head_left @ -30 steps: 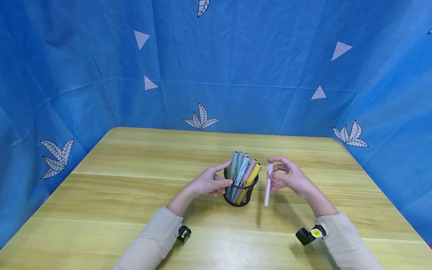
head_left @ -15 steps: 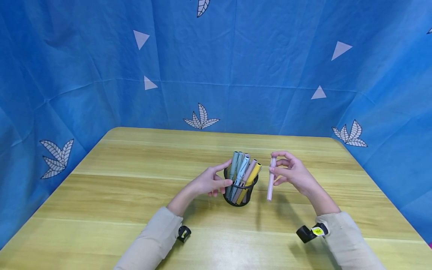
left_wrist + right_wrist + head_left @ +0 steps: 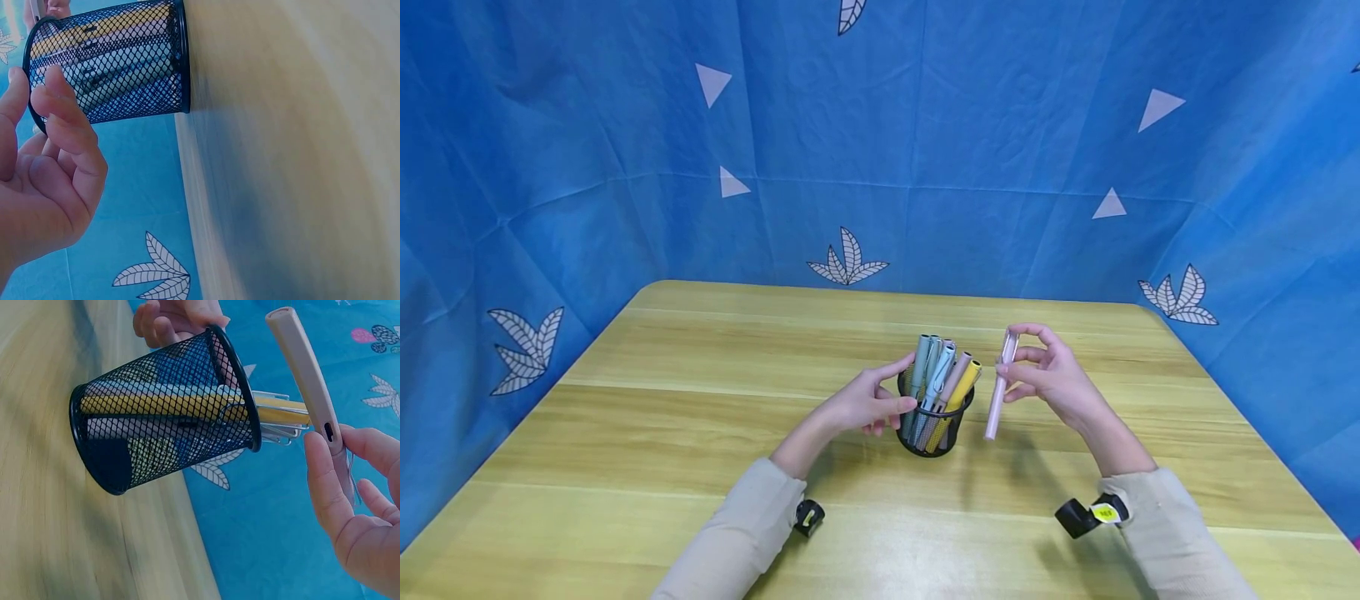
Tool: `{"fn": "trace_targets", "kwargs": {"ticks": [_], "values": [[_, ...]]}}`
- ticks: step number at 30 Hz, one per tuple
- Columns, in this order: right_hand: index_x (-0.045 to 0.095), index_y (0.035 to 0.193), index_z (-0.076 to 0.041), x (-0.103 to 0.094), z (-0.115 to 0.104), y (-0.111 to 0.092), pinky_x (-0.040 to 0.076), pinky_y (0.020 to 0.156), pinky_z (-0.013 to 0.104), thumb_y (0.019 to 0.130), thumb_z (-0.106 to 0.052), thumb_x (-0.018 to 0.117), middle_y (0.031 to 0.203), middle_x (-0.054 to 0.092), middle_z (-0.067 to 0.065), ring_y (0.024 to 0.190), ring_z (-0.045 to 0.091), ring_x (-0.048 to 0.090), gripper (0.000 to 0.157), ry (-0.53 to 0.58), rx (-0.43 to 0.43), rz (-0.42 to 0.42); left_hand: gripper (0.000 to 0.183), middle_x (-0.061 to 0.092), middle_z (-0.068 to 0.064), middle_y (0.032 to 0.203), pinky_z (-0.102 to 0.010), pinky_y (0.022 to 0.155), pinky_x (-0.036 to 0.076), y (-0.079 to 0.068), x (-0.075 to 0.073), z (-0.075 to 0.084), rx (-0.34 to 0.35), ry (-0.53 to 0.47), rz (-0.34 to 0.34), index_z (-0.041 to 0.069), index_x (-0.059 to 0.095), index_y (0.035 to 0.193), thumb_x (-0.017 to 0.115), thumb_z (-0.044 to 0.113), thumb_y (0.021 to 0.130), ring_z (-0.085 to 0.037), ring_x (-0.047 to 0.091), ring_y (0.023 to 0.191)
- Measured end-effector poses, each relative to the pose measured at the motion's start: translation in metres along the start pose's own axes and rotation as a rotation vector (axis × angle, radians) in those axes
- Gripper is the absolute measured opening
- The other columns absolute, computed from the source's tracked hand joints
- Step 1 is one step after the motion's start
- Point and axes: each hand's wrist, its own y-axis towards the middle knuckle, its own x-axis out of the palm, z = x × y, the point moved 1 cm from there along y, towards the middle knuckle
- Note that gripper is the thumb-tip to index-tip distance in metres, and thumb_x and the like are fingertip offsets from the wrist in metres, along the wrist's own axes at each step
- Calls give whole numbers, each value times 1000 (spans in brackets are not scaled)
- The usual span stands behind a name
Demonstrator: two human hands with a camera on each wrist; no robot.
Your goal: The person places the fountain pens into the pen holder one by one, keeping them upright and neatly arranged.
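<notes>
A black mesh pen holder (image 3: 953, 433) stands upright on the table, with several pens in blue-green, light blue, mauve and yellow leaning in it. My left hand (image 3: 874, 404) grips its left side, thumb and forefinger at the rim. In the left wrist view, curled fingertips overlap the mesh of the holder (image 3: 125, 69). Right of the holder, my right hand (image 3: 1048, 375) pinches a pale pink capped pen (image 3: 1000, 400) near its upper end. That pen is raised and tilted, its lower end toward me. The right wrist view shows the thumb and fingers around the pen (image 3: 306, 369).
A wooden table (image 3: 700, 433) lies under both hands. Behind it hangs a blue curtain (image 3: 970, 125) with leaf and triangle prints. Each wrist carries a small black camera, such as the right one (image 3: 1078, 518).
My right hand has moved up and slightly right with the pink pen. In the last half second the pen's lower end has swung left toward the holder. My left hand stays in place.
</notes>
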Motion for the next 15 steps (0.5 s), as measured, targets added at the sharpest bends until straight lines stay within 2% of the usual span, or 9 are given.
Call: {"fn": "trace_targets", "kwargs": {"ticks": [6, 15], "values": [[35, 120, -14, 4, -5, 0, 53, 55, 35, 81, 13, 55, 84, 55, 10, 68, 20, 62, 52, 43, -17, -12, 68, 55, -34, 76, -23, 38, 31, 0, 0, -1, 2, -5, -3, 35, 19, 142, 58, 20, 88, -15, 42, 39], [25, 133, -10, 8, -9, 3, 52, 58, 37, 81, 12, 56, 90, 54, 13, 70, 21, 63, 64, 32, -10, -6, 69, 56, -33, 76, -23, 38, 31, 0, 0, -1, 2, -3, 2, 34, 19, 142, 58, 20, 88, -15, 43, 39]]}}
